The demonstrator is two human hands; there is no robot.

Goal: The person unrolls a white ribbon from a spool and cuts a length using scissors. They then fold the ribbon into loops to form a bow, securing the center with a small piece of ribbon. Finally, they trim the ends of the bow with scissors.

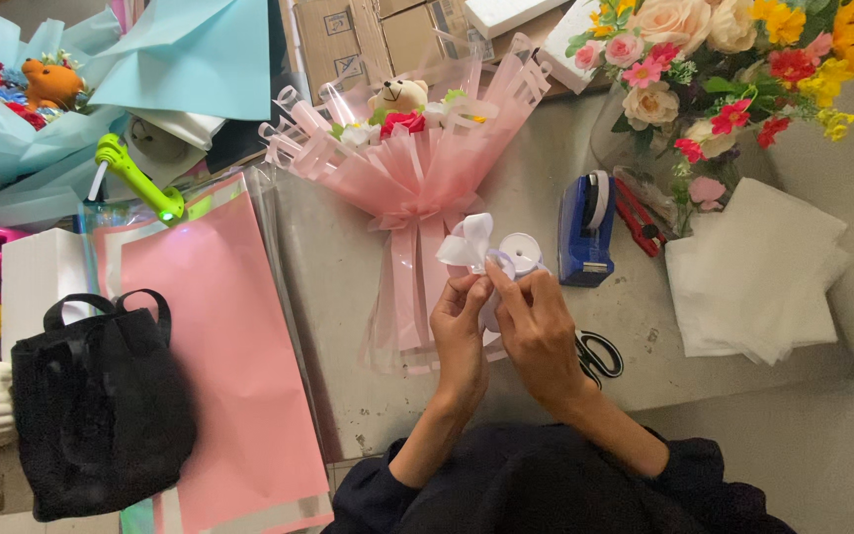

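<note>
White ribbon bow (470, 240), loops pointing up-left

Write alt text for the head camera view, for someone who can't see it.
Both hands, left hand and right hand, hold a white ribbon bow above a pink-wrapped bouquet on a grey table, beside a blue tape dispenser and black scissors.

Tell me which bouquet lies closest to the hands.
The pink-wrapped bouquet with the small cream bear, lying just beyond the left hand and right hand. The blue-wrapped bouquet with the orange bear lies far left.
</note>
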